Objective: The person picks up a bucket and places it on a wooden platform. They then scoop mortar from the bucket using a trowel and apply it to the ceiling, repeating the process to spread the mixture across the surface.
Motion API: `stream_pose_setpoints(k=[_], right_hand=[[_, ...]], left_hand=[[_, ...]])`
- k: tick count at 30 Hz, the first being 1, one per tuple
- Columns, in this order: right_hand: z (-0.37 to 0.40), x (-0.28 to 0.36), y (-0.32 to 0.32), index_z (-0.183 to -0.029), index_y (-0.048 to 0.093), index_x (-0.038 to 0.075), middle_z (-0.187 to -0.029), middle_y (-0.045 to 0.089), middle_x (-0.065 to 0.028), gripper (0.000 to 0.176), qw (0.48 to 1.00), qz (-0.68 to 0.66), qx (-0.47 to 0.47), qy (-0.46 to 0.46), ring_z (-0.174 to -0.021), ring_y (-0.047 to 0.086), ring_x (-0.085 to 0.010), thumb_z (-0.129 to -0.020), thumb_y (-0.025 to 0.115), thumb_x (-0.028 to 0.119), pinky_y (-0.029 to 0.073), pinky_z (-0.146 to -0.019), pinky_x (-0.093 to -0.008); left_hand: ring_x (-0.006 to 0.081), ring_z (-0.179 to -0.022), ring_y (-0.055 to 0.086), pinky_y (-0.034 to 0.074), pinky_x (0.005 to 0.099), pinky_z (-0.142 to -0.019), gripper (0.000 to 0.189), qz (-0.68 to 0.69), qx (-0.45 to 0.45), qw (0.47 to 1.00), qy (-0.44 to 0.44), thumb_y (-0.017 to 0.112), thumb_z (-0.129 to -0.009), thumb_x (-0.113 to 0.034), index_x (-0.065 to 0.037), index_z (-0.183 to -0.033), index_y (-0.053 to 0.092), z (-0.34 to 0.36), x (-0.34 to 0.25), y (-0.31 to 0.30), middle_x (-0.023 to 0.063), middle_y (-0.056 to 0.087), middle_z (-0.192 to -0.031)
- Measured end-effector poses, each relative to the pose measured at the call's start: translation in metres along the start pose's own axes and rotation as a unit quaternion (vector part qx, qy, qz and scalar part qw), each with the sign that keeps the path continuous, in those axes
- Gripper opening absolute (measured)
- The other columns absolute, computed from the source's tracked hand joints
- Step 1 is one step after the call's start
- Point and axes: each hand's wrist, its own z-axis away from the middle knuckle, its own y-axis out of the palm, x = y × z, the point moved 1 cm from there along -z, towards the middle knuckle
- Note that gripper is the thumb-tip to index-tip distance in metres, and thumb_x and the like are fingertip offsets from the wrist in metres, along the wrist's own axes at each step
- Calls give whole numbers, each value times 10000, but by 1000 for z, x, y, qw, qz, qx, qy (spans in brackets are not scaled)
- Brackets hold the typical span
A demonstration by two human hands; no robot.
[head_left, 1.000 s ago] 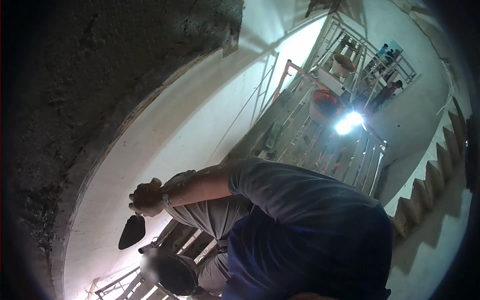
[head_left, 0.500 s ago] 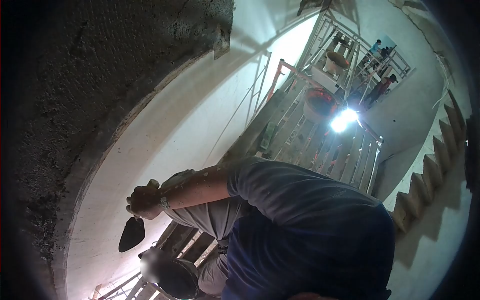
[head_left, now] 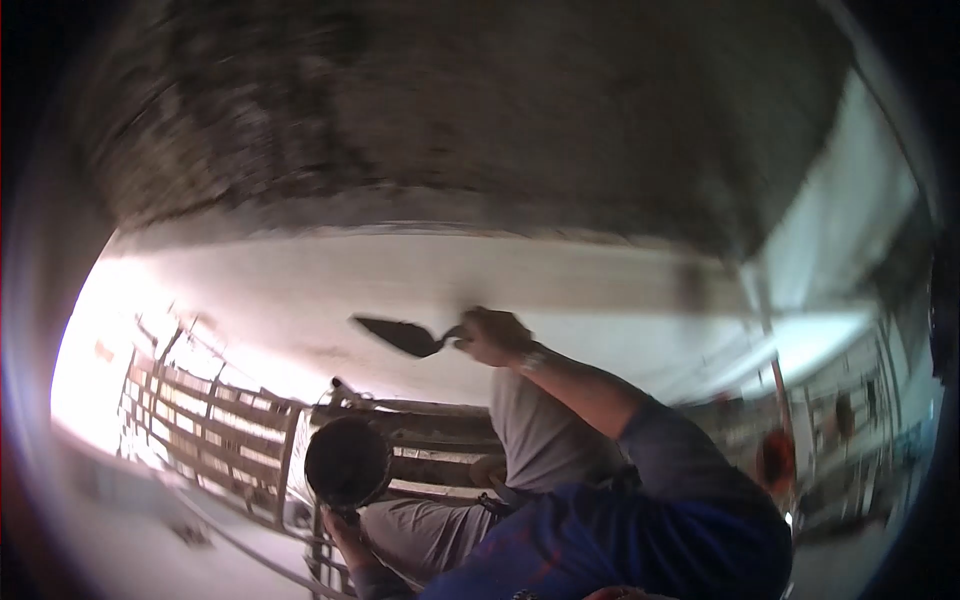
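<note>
My right hand [head_left: 495,337] is closed round the handle of a pointed trowel [head_left: 397,335]. The dark blade points left, in front of the pale wall [head_left: 620,270]. Lower left, my left hand [head_left: 345,527] grips a round black bucket [head_left: 348,462] from below at its edge. The bucket's mouth faces me; its inside is too dark to make out. Most of the left fingers are hidden behind the bucket. My knees in grey trousers [head_left: 430,535] are beside it.
Above hangs a rough, dark plastered surface [head_left: 480,130] with a curved lower edge. Slatted wooden boards [head_left: 440,440] lie below me, and a slatted railing [head_left: 215,425] stands at left. To the right, an orange-rimmed bucket [head_left: 775,460] is blurred among scaffold poles.
My view has swung left, away from the bright welding glare and the stairs. The trowel now points left instead of downward. My left hand has come into sight at the bucket.
</note>
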Motion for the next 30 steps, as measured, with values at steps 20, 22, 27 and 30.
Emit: stream_pose_setpoints(k=[20, 22, 27, 30], right_hand=[[-201, 53, -288, -1141, 563, -38, -1024, 627, -228, 560, 925, 235, -247, -165, -980, 604, -343, -764, 643, 369, 480, -827, -384], [-205, 82, -286, -1150, 559, -38, -1075, 610, -222, 563, 945, 234, -193, -127, -1023, 585, -339, -763, 646, 362, 463, -869, -379], [-237, 96, -291, -1166, 535, -66, -1148, 576, -230, 599, 957, 227, -164, -79, -1082, 556, -332, -763, 657, 359, 438, -905, -360], [-241, 97, -314, -1178, 530, -61, -1175, 558, -234, 601, 942, 262, -192, -80, -1106, 540, -332, -773, 642, 369, 425, -922, -365]], left_hand=[[237, -919, 629, 510, 349, -771, 557, 35, -69, 995, 62, 327, -954, -410, 76, -1106, 552, -12, 26, -19, 163, 611, -1073], [226, -881, 630, 503, 347, -746, 521, 98, -53, 993, 48, 307, -956, -398, 25, -1089, 580, -70, 58, -32, 134, 622, -1044], [219, -859, 631, 502, 342, -729, 489, 73, -74, 993, 59, 297, -947, -405, -42, -1048, 609, -81, 65, -33, 119, 631, -992], [218, -840, 631, 501, 343, -710, 494, 39, -130, 991, -10, 320, -938, -427, -41, -996, 622, -12, 22, -10, 109, 635, -975]])
